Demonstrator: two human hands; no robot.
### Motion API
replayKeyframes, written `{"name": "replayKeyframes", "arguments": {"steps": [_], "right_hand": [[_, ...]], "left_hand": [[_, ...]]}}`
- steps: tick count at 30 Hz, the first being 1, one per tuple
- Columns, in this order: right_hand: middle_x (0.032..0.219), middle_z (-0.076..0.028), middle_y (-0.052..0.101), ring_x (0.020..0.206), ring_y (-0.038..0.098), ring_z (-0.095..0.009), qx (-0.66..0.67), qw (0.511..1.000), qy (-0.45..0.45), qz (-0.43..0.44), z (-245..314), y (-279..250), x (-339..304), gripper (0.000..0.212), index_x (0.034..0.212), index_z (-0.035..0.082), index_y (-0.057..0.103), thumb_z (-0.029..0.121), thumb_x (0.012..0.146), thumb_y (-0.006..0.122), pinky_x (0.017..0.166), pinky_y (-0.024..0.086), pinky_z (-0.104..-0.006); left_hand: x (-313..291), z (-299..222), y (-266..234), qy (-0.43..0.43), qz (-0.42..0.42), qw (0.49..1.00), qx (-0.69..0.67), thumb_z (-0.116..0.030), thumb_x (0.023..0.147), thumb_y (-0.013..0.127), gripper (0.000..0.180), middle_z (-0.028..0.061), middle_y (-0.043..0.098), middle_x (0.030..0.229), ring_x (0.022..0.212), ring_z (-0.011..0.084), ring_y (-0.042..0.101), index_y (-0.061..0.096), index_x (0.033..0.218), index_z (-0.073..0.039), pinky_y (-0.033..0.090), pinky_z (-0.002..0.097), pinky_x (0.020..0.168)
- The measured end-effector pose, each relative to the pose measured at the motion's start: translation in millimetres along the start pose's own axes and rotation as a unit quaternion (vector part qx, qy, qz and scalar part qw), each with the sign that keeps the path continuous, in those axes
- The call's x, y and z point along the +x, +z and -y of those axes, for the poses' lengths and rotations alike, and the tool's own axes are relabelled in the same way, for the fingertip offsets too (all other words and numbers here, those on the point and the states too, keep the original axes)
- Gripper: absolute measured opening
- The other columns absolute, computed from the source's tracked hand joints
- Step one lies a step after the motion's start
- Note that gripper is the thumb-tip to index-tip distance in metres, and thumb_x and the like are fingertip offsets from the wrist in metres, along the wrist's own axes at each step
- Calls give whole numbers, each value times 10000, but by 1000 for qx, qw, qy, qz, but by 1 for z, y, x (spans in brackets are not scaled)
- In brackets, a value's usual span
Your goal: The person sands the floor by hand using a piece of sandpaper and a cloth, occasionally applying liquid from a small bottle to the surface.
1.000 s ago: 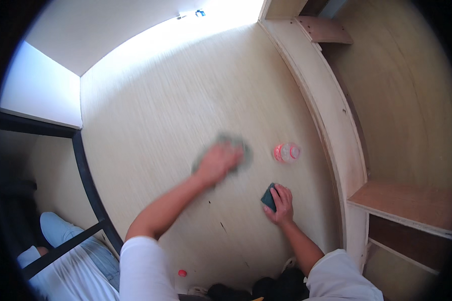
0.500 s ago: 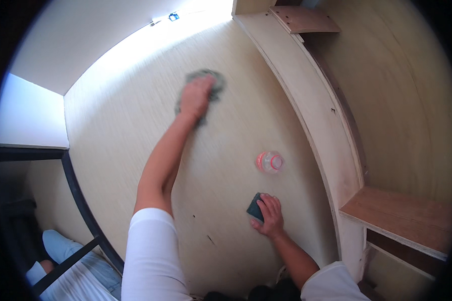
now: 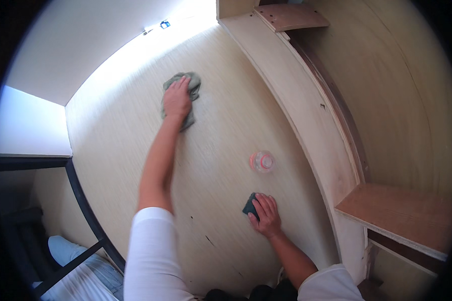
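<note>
At the far end of a pale wood-grain surface (image 3: 135,130), my left hand (image 3: 177,100) presses down on a crumpled grey-green cloth (image 3: 190,83), its fingers gripping the fabric. Closer in and to the right, my right hand (image 3: 267,215) holds a dark green scouring pad (image 3: 249,205) against the same surface, fingers curled over its right side. Beyond that hand stands a clear plastic bottle (image 3: 262,161) with a pinkish-red ring; neither hand touches it.
A raised wooden ledge (image 3: 291,90) curves along the right side, with a brown shelf board (image 3: 397,213) at lower right. Black metal bars (image 3: 88,200) border the left. Past them, a person's legs in light blue trousers (image 3: 68,251) show. Small dark marks (image 3: 209,241) dot the near surface.
My left hand has slid the cloth leftward. My right hand and the pad have barely shifted. The whole view has turned slightly.
</note>
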State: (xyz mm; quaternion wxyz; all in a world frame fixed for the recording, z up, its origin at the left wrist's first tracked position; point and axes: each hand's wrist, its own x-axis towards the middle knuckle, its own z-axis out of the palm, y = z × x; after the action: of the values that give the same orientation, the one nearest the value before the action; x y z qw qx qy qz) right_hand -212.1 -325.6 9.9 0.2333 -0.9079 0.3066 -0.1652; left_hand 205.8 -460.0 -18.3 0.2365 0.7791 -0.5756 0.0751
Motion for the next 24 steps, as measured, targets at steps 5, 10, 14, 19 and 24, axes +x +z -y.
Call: {"name": "replayKeyframes", "arguments": {"steps": [5, 10, 14, 19, 24], "right_hand": [[1165, -132, 523, 1111, 468, -285, -25, 999, -10, -37, -6, 2, 1, 314, 1031, 13, 567, 149, 755, 626, 941, 337, -462], [1004, -80, 578, 961, 525, -238, -83, 991, -48, -95, 7, 18, 48, 244, 924, 32, 607, 107, 697, 654, 807, 387, -415], [921, -73, 595, 900, 549, -241, -63, 988, -65, -122, 31, 58, 151, 181, 882, 32, 610, 64, 704, 619, 777, 406, -382], [1089, -124, 589, 1065, 523, -268, -122, 986, -33, -110, 34, 87, 171, 250, 995, 19, 607, 57, 756, 545, 902, 389, -412], [986, -122, 617, 952, 554, -277, -117, 985, -51, -114, 5, 93, 279, 205, 921, 29, 630, 41, 760, 505, 847, 406, -410]], "left_hand": [[-53, -50, -5, 45, 37, 997, -44, -56, 732, 527, 430, 40, 537, 1203, 1086, 282, 498, 536, 1149, -158, 391, 385, 912], [-228, -88, -90, -117, 20, 993, 12, -58, 699, 551, 495, 12, 512, 1234, 1099, 266, 481, 525, 1178, -178, 365, 401, 921], [-247, -92, -96, -276, -13, 956, 98, -93, 681, 583, 520, -15, 490, 1258, 1123, 248, 456, 519, 1187, -193, 351, 407, 927], [-255, -88, -101, -281, 14, 957, 78, -113, 677, 588, 519, -37, 472, 1275, 1137, 233, 438, 526, 1182, -209, 347, 411, 925], [-255, -90, -103, -293, 37, 953, 64, -117, 657, 605, 570, -22, 458, 1283, 1166, 240, 413, 493, 1209, -204, 318, 414, 956]]}}
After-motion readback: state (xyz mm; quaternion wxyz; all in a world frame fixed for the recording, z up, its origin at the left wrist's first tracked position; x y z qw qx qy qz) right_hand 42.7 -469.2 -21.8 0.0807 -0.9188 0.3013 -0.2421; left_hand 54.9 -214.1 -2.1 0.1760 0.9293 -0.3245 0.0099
